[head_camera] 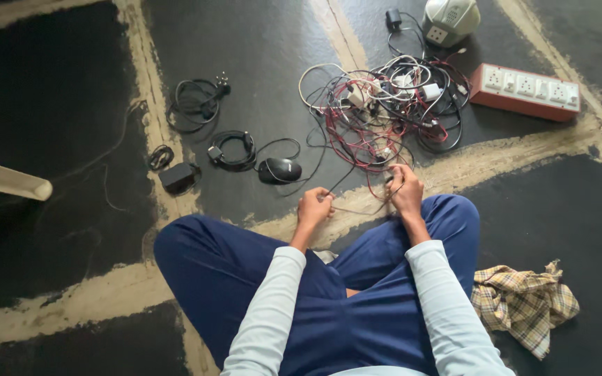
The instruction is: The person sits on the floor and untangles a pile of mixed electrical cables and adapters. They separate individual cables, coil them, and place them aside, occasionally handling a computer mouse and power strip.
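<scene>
Head view: left hand (313, 207) and right hand (407, 189), both pinched shut on a thin pale wire (357, 209) stretched left-right between them at frame centre, above crossed legs in blue cloth. Right end feeds up into tangled cables (384, 111), glossy red, black, white. Matte black mouse (279, 170) left of it; boxy red power strip (524, 90) upper right.

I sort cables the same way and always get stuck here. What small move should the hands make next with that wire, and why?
Probably draw the thin wire gently toward the lap. The left hand and right hand both pinch it, and its far end runs into the tangled pile of cables, so a slow pull would likely show where it snags.
</scene>
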